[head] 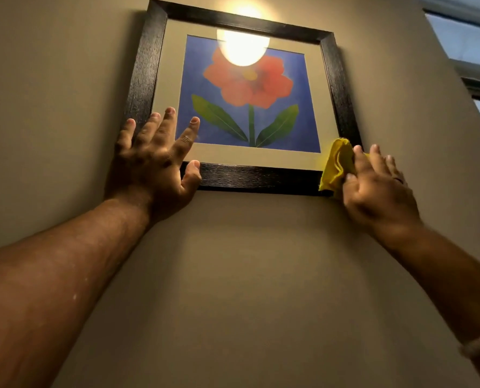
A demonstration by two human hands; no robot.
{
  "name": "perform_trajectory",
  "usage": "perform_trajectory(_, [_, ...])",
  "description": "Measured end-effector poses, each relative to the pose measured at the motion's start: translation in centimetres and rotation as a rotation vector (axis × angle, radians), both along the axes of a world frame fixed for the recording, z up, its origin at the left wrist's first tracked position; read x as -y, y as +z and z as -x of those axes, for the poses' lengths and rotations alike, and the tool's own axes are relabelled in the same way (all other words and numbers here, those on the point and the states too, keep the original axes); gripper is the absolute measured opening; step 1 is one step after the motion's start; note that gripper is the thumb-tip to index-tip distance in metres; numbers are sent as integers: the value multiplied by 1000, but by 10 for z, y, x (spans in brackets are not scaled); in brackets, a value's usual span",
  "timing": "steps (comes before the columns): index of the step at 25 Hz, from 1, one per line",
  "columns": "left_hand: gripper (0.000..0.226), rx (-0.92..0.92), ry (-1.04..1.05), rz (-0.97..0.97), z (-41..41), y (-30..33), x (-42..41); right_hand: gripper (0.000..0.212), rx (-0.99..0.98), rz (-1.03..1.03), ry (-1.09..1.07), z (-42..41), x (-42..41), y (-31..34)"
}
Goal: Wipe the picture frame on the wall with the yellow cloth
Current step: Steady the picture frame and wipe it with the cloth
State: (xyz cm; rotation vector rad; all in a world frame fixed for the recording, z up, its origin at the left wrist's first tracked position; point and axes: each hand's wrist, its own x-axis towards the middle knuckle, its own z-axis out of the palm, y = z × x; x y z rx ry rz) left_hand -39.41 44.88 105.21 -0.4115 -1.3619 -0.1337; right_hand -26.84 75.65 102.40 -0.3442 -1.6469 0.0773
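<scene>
A black picture frame (257, 177) hangs on the beige wall above me, holding a print of a red flower on blue behind glass. My left hand (154, 161) rests flat on the frame's lower left corner, fingers spread over the glass and thumb on the bottom rail. My right hand (376, 186) presses a folded yellow cloth (335, 166) against the frame's lower right corner. Hand and cloth hide that corner.
A bright lamp reflection (243, 47) glares off the upper part of the glass. A window (468, 43) with a dark frame sits at the top right. Bare wall (250, 275) stretches below the picture.
</scene>
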Motion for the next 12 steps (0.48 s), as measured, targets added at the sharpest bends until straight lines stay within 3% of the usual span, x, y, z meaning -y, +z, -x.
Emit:
perform_trajectory(2, [72,3,6,2,-1,0,0,69,-25,-75,3,19,37,9])
perform_trajectory(5, [73,2,13,-5,-1,1,1,67,18,-390,83,42,96,12])
perform_trajectory(8, [74,1,6,-17,0,1,0,63,105,-589,80,37,87,4])
perform_trajectory(10, [74,-4,-1,-15,-1,2,0,64,148,-602,31,24,47,-9])
perform_trajectory(12, [74,-1,1,-15,0,1,1,65,127,-419,19,2,13,-12])
